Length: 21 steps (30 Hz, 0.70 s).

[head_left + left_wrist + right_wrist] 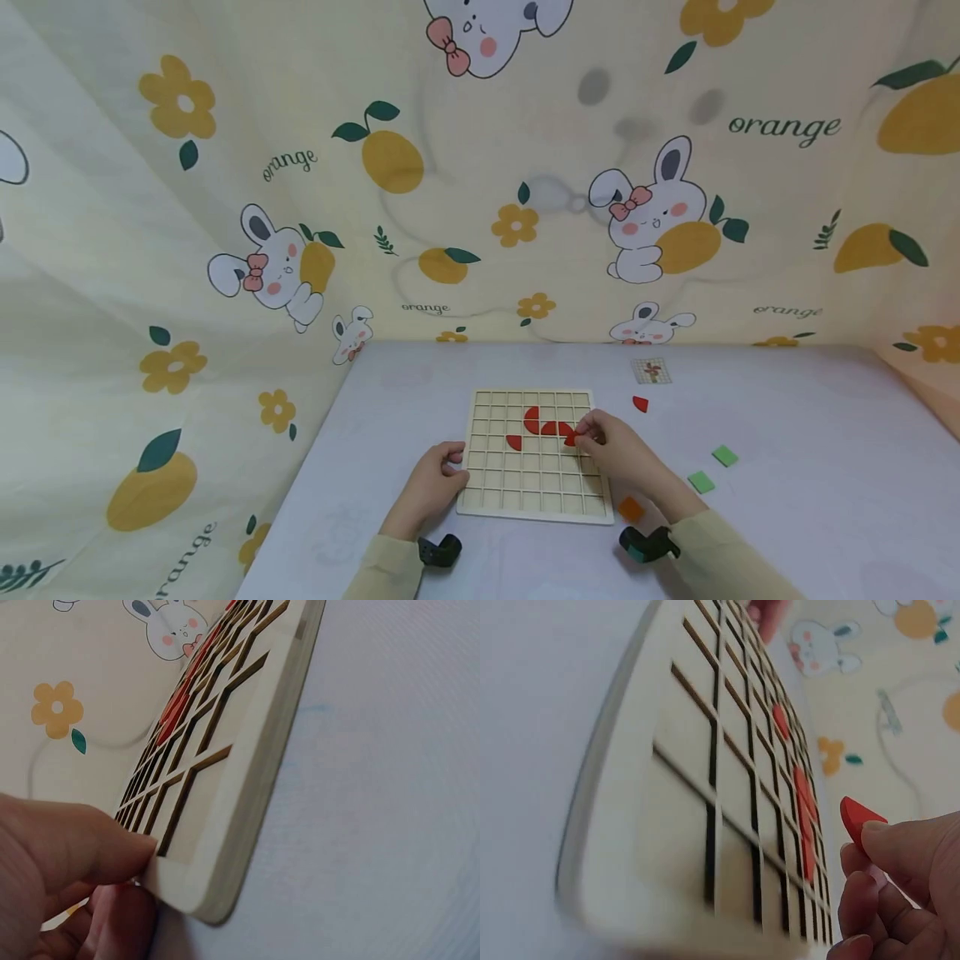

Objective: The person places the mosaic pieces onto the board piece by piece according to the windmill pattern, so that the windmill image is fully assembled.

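A square wooden grid board (536, 518) lies on the table, with several red quarter-circle pieces (532, 421) set in its cells. At the board's left edge, my left hand (431, 483) grips the rim, its thumb on the frame and fingers curled at the side. My right hand (618, 446) is over the board's right side and pinches a red quarter-circle piece (859, 821) between thumb and fingers. In the right wrist view that piece is held apart from the grid. Another red quarter-circle (513, 442) sits alone in a cell left of the others.
Right of the board lie a loose red quarter-circle (641, 404), two green square tiles (725, 456) and an orange tile (631, 509) close to the right forearm. A small pattern card (652, 371) rests near the table's back edge. A printed cloth (465, 217) hangs behind.
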Tool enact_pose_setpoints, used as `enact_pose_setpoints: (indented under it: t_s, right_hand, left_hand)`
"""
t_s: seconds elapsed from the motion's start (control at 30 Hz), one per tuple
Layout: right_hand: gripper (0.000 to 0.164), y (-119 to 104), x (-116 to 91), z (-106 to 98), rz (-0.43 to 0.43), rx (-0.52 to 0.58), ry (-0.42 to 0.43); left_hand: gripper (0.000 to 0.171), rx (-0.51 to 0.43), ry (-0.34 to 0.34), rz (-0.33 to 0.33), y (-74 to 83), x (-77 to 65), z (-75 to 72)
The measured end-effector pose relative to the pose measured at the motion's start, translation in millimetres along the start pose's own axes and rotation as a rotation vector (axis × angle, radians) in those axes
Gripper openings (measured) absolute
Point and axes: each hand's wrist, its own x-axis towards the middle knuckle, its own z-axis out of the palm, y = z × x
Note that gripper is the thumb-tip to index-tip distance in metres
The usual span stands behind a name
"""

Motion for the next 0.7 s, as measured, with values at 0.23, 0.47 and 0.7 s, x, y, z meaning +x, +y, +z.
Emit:
enact_pose_setpoints:
  t_s: [0.23,0.47,0.7]
  right_hand:
    - [0.011,-17,9,24,-0.058,-0.009,0.011]
    - [0.009,-26,14,38,-0.069,-0.020,0.001]
    - [0.008,-27,17,45,-0.070,-0.040,0.002]
  left_hand:
    - [0.048,-0.005,0.000,-0.002,-0.1,0.7,0.6]
    - [0.048,-0.006,0.002,-0.008,-1.9,2.2,-0.4]
    - [0.048,-0.001,-0.010,-0.003,0.2,1.5,-1.1]
